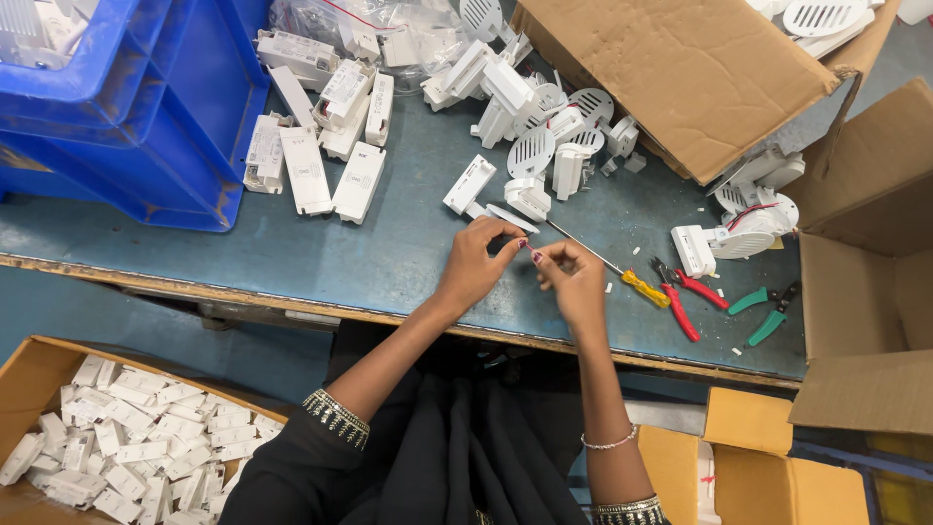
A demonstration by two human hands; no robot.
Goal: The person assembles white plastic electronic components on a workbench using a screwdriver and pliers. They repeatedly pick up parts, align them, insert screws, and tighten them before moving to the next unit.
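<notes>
Your left hand (pixel 473 264) and right hand (pixel 573 277) meet over the front of the blue desk (pixel 389 253), fingertips nearly touching. Between them sits a tiny piece (pixel 526 247), too small to identify; it lies right at the tips of both grips. Just beyond your left fingers lies a flat white plastic part (pixel 508 218), and a screwdriver (pixel 607 267) with a yellow handle runs from behind your right hand out to your right.

Beyond your left hand, blue crates (pixel 146 117) are stacked at the desk's far left corner. Below your left forearm, an open cardboard box (pixel 29 379) on the floor is filled with small white rectangular housings (pixel 126 447). Beyond your right hand, a cardboard flap (pixel 671 78) lies over a heap of white slotted round covers (pixel 544 126). To your right stands another cardboard box (pixel 865 282); its contents are hidden.

Your left grip is pressed together, thumb against forefinger, pinching at the tiny piece. Your right grip is curled tight too, fingertips closed on the same spot; exactly which hand carries the piece cannot be told. Red-handled pliers (pixel 680 297) and green-handled cutters (pixel 768 311) lie just to the right of your right hand.
</notes>
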